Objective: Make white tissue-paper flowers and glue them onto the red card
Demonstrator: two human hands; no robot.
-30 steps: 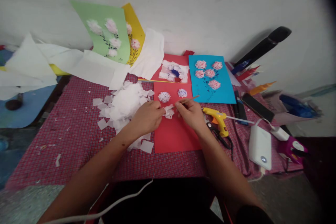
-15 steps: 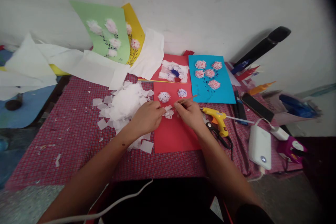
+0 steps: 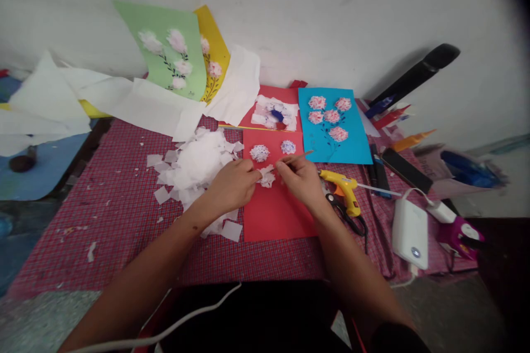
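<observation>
A red paper sheet (image 3: pixel 269 215) lies in front of me with two speckled white paper puffs (image 3: pixel 259 153) near its top. Below them is a cluster of crumpled white tissue paper (image 3: pixel 267 176). My left hand (image 3: pixel 237 181) is closed at the cluster's left edge, its fingertips pinching the tissue. From the right, my right hand (image 3: pixel 301 176) pinches a thin wooden stick (image 3: pixel 304 153), whose lower end points down to the cluster. The stick's tip is too small to make out. A heap of cut white tissue squares (image 3: pixel 196 162) sits left of my left hand.
Right of the red sheet are a yellow glue gun (image 3: pixel 345 190), black-handled scissors (image 3: pixel 345 214) and a white power bank (image 3: pixel 409 231). A blue flower card (image 3: pixel 360 143) lies behind. A green flower card (image 3: pixel 157 16) leans on the wall. A white cable (image 3: pixel 199 311) crosses my lap.
The view has shifted very slightly. Both hands keep their places at the tissue cluster, with almost no visible movement.
</observation>
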